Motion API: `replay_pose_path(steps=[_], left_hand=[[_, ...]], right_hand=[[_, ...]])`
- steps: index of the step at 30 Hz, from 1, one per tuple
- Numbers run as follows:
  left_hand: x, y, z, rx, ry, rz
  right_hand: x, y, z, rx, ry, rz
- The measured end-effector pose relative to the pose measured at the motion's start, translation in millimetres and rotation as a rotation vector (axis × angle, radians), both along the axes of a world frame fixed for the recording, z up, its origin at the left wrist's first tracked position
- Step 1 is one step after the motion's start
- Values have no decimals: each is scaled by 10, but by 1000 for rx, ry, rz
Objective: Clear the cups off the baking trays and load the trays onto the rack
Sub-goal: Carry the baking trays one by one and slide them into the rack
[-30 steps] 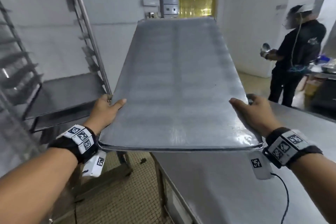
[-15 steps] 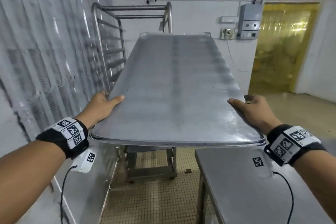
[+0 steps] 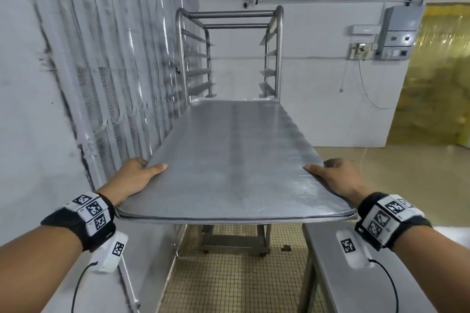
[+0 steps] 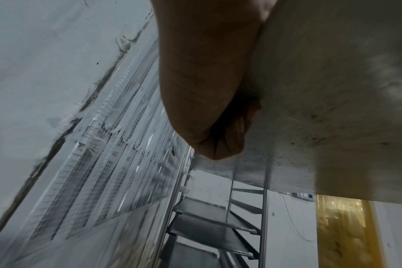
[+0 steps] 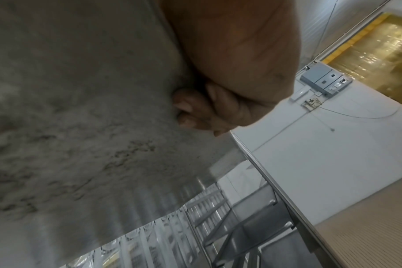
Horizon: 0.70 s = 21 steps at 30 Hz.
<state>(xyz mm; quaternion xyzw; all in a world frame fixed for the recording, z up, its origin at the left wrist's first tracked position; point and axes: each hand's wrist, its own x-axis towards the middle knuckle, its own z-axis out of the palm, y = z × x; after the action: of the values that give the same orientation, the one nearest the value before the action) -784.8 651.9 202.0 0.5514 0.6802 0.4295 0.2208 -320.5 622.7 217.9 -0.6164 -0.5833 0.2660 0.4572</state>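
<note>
One bare baking tray (image 3: 236, 160) is held level in the air, its far end at the open front of the rack (image 3: 230, 56). The left hand (image 3: 134, 178) and right hand (image 3: 335, 178) grip its side edges, thumbs on top, fingers curled underneath. A table (image 3: 330, 274) stands below right.

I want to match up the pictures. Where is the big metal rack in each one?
Head: the rack stands upper middle, beyond the baking tray.
Left wrist: lower middle, under the tray's underside.
Right wrist: bottom, right of middle.
Shared landmark: the yellow strip curtain.
</note>
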Motion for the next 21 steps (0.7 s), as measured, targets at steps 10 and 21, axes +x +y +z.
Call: replay_pose_path(steps=[10, 21], left_hand=[[-295, 107, -421, -151, 23, 17], [-300, 355, -414, -144, 6, -18]], right_hand=[[-150, 116, -313, -137, -120, -17], [-227, 450, -418, -169, -51, 4]])
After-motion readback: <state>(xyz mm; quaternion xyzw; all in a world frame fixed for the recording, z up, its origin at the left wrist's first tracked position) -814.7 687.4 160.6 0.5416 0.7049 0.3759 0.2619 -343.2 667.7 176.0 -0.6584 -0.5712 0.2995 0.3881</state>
